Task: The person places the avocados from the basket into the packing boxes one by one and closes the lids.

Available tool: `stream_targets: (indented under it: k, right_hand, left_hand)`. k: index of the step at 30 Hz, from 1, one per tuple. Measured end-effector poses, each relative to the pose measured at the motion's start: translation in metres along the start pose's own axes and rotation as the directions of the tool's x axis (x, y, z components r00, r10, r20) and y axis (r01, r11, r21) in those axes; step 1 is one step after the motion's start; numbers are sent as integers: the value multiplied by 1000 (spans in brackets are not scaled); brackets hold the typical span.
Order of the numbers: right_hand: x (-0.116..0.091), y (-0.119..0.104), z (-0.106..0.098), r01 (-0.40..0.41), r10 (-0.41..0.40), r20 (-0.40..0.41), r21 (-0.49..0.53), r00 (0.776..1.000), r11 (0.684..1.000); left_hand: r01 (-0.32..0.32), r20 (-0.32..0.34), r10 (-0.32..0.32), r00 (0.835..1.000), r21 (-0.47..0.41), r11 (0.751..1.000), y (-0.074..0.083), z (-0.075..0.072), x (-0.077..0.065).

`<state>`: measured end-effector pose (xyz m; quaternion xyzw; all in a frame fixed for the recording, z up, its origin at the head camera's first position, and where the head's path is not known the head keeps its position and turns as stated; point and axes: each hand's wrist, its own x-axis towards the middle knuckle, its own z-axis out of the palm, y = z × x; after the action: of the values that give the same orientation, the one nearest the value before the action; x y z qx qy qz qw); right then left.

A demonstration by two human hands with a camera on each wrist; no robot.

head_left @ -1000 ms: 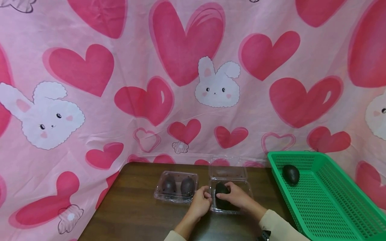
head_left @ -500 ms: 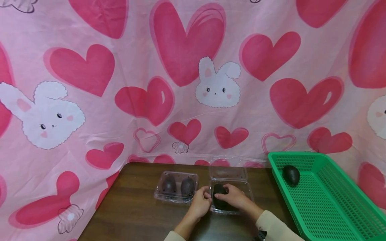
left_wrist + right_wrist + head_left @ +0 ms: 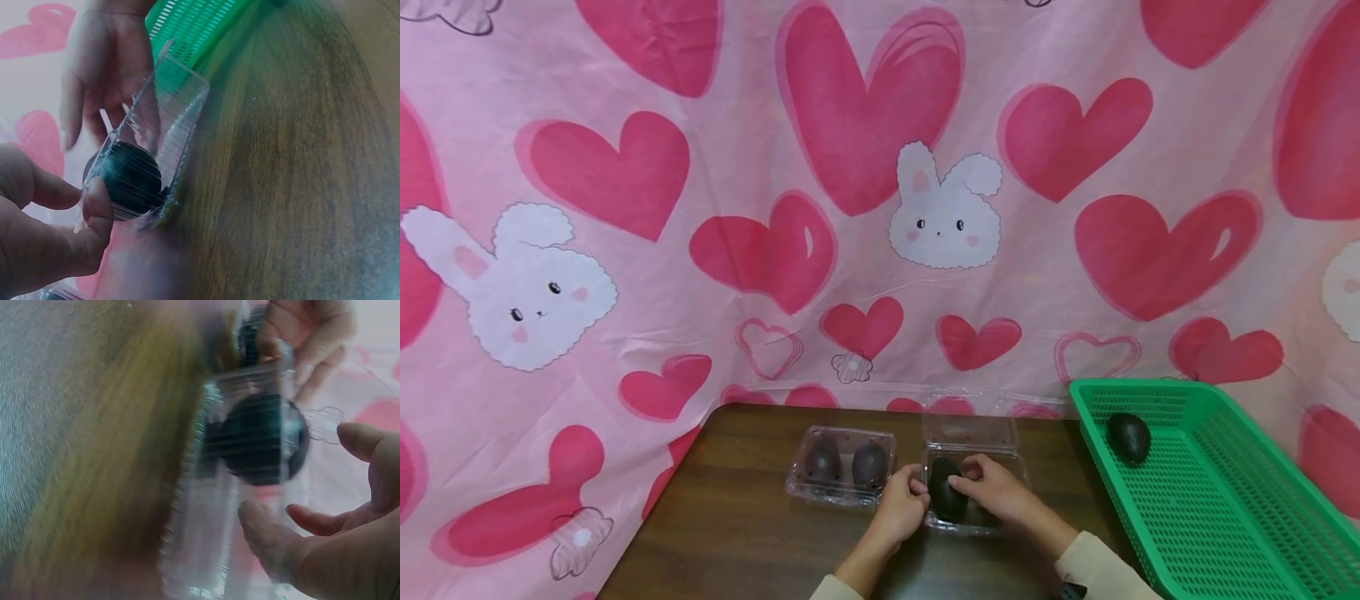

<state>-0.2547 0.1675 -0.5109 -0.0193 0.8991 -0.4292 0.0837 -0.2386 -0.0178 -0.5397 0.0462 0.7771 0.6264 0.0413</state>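
Your left hand (image 3: 901, 504) pinched the box (image 3: 181, 119); your right hand (image 3: 1002, 492), fingers parted, gripped nothing, so a tug could have rolled the avocado (image 3: 943, 502).

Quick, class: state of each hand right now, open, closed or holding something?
Left hand: holding, pinching the edge of the clear container.
Right hand: open, holding nothing, beside the avocado in that container.

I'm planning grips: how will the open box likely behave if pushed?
The open box likely flexes, its clear walls looking thin. It may slide on the smooth-looking table. The avocado inside could roll, being rounded.
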Motion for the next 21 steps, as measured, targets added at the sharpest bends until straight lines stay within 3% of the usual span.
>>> stream_targets:
  k: [8,21]
  right_hand:
    - [-18,-6,-28,45,-39,-75,67,996,997]
    - [-41,-13,-70,46,-35,-104,105,994,993]
  left_hand:
    - [-16,-7,16,1000,-18,1000,0,0,0]
    - [-16,-9,16,1000,4,1000,-1,0,1]
